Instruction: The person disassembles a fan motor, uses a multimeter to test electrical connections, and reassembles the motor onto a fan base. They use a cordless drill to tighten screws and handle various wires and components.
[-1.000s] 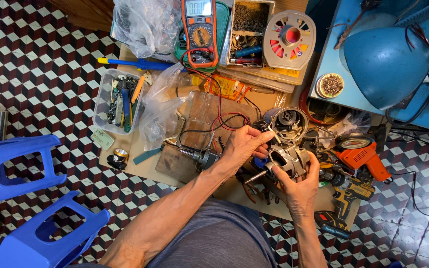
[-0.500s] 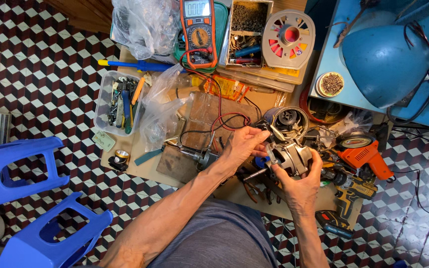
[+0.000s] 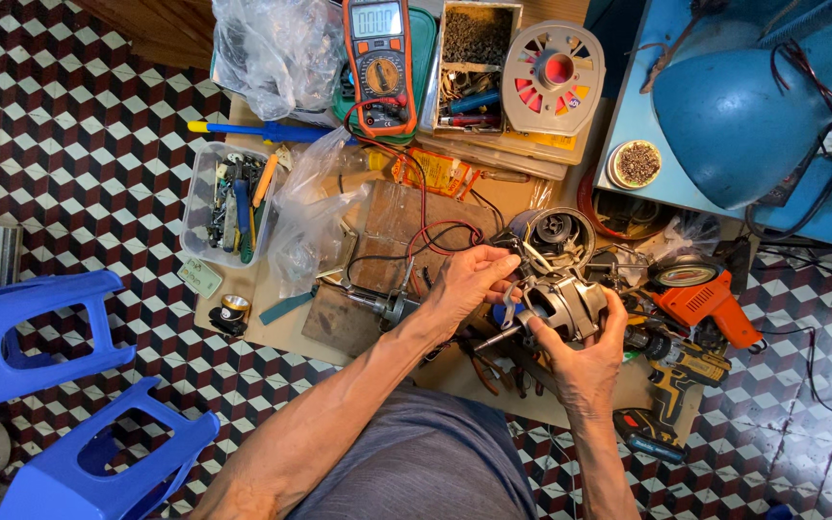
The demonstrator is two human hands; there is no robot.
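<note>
Centre frame, right hand [image 3: 585, 361] clasps a small motor [image 3: 556, 306]; left hand [image 3: 464, 281] pinches its wires [image 3: 512, 289], which could tear loose.

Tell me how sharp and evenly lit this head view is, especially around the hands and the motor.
Head view: light is soft and even, with weak shadows. The left hand and right hand on the motor are fairly sharp, but small parts there blend into clutter. The plastic bag shows mild glare. The stools near the edge look stretched by the wide lens.
</note>
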